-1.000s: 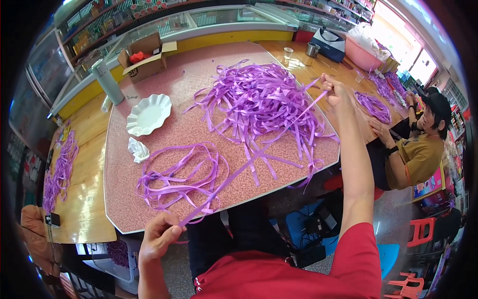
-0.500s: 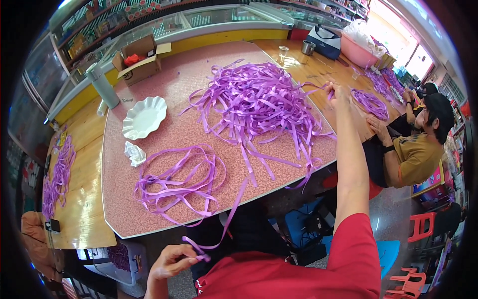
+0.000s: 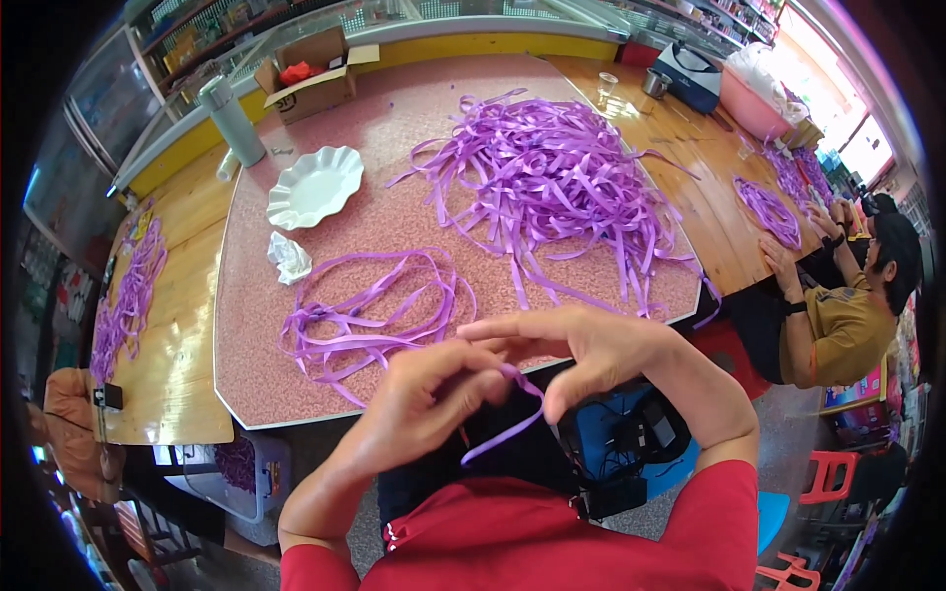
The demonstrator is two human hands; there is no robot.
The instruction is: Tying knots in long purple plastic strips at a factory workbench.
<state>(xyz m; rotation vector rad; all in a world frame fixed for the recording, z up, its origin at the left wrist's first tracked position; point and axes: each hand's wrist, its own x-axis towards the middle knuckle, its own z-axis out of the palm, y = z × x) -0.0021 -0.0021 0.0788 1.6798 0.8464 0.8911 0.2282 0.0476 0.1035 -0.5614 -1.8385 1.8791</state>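
Note:
My left hand [image 3: 426, 402] is closed in a pinch on a purple ribbon [image 3: 505, 440], just off the table's near edge. A short end of that ribbon curls down between my two hands. My right hand [image 3: 601, 357] arches over it, fingers stretched toward the left fingertips and thumb held apart. Whether those right fingertips touch the ribbon is hidden. Behind my left hand, a loose coil of purple ribbon [image 3: 456, 295] lies on the pink speckled table [image 3: 394, 231]. Farther off to the right rises a large heap of purple ribbons [image 3: 562, 177].
A white scalloped dish [image 3: 315, 187], a crumpled white tissue [image 3: 289, 258], a grey-green bottle [image 3: 233, 123] and an open cardboard box [image 3: 313, 91] stand at the left and back. Wooden tables flank mine, with more ribbon. At the right sits a person in a mustard shirt [image 3: 843, 330].
My right hand has come back from the far right side of the heap to meet my left, its fingers now stretched. My left hand has risen toward the table edge, still pinching ribbon.

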